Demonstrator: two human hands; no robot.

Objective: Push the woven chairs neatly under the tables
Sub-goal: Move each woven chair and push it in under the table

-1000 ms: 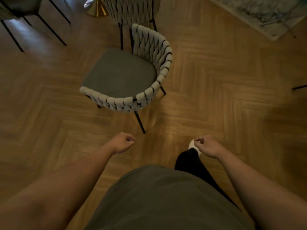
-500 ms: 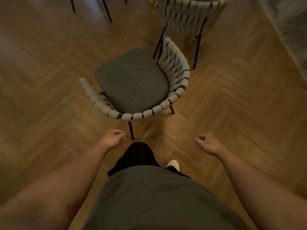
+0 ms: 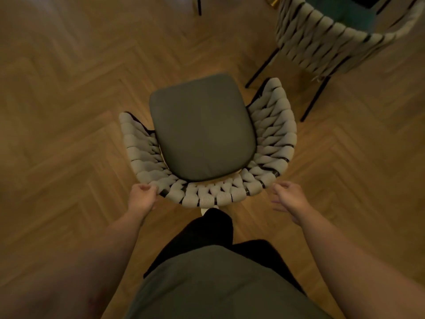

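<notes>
- Wood herringbone floor [image 3: 69, 134] carries the woven chair [image 3: 207, 195], which stands at the frame's centre, just ahead of the person; no bench is plainly in view.
- Left hand [image 3: 143, 196], at seven o'clock of the chair, has its fingers [image 3: 148, 187] curled onto the left end of the back rim.
- The chair probably handles light but stiff. It has a thin black frame, and the rope wrap makes a soft, grippy rim. Holding both ends of the rim should steer it best.
- Its open front points to about twelve o'clock and its curved back to six, so the long axis runs front to back along that line.
- Right hand [image 3: 290, 198], at five o'clock, has its fingers loosely spread just beside the rim and holds nothing.
- A second woven chair [image 3: 322, 42] stands at one o'clock.
</notes>
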